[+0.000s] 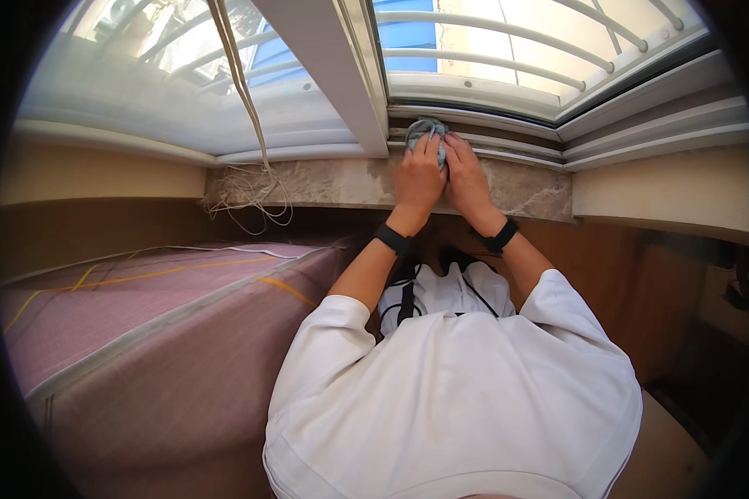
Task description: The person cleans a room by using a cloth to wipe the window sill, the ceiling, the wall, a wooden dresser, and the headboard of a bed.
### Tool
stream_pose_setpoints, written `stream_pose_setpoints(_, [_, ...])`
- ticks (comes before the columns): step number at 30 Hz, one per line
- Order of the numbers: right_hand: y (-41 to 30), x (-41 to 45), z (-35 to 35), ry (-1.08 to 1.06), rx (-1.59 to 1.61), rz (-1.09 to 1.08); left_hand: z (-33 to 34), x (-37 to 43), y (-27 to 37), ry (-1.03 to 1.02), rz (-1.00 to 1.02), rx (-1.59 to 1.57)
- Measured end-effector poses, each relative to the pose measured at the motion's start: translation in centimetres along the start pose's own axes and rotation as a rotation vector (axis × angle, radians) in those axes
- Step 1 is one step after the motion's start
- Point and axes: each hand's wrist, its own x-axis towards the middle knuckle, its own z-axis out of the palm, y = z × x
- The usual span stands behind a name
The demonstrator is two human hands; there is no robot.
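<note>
A bunched grey-green cloth (425, 130) lies against the tracks of the sliding window frame (512, 142), beside the upright sash edge. My left hand (419, 178) grips it from the left, fingers stretched over it. Close alongside, my right hand (468, 178) presses on the cloth's right side with its fingertips. Both hands are above the stone windowsill (524, 187), and each wrist wears a black band. The underside of the cloth and parts of my fingertips are hidden.
White cords (240, 81) hang before the left window pane and lie tangled on the sill's left end. A pink fabric-covered bed or mattress (162, 299) with grey edging stands at the left. Curved white bars (505, 26) cross outside the window. Wood-coloured flooring or panelling shows at the right.
</note>
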Motion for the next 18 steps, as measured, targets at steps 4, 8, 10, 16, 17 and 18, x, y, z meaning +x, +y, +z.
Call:
stream_pose_setpoints(4, [3.1,-1.5,-2.7,0.035,-0.087,0.015,2.2,0.6,3.4,-0.027,0.035,-0.121])
stream_pose_setpoints(8, [5.0,-3.8,-6.2,-0.044,0.047,0.217,3.6,0.5,6.6,-0.140,0.029,-0.351])
stream_pose_setpoints(10, [4.7,-3.7,-8.5,0.005,0.081,0.231,3.4,1.1,8.3,-0.109,0.037,-0.475])
stream_pose_setpoints(16, [3.5,-1.0,-14.2,0.421,0.045,0.035,-1.1,4.9,15.7,0.018,0.294,-0.763])
stream_pose_setpoints(17, [4.0,-0.5,-14.2,0.420,0.052,0.028,-1.6,5.6,16.3,0.025,0.293,-0.756])
stream_pose_setpoints(18, [4.7,0.3,-14.2,0.481,0.079,0.021,-1.8,6.5,16.9,0.087,0.368,-0.713])
